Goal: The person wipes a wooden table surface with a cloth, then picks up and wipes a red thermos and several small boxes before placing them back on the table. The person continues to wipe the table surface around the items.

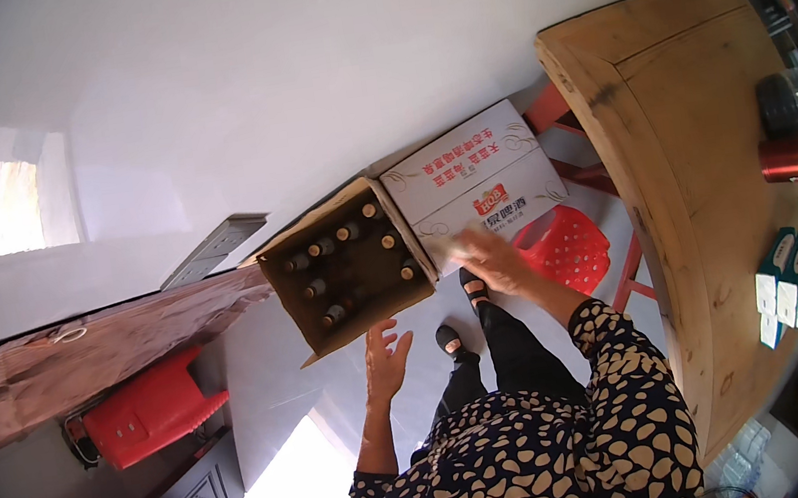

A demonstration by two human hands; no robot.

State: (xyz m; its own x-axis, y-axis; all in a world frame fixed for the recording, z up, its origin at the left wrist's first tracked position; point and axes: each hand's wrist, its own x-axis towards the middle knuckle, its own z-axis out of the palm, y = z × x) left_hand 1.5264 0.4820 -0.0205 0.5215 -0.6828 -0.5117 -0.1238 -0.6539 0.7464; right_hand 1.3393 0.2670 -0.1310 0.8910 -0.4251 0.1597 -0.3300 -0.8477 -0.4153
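An open cardboard box [369, 323] stands against the wall, its flaps up. Inside are several dark bottles [321, 247] with gold caps, upright, with gaps between them. My left hand [386, 359] is by the box's near edge, fingers apart and holding nothing. My right hand [493, 262] is over the near side of a closed white carton [455, 179] with red print, close to the open box's right side. Its fingers are smeared by motion, and a pale blur at their tips cannot be made out.
A red perforated plastic stool or basket [565, 249] sits right of my feet. Beyond it is a wooden table [686, 211] with red legs, bearing small green-and-white boxes [797, 272] and a red cylinder [792, 158]. A red chair [150, 411] is at left; a socket strip [215, 248] is on the wall.
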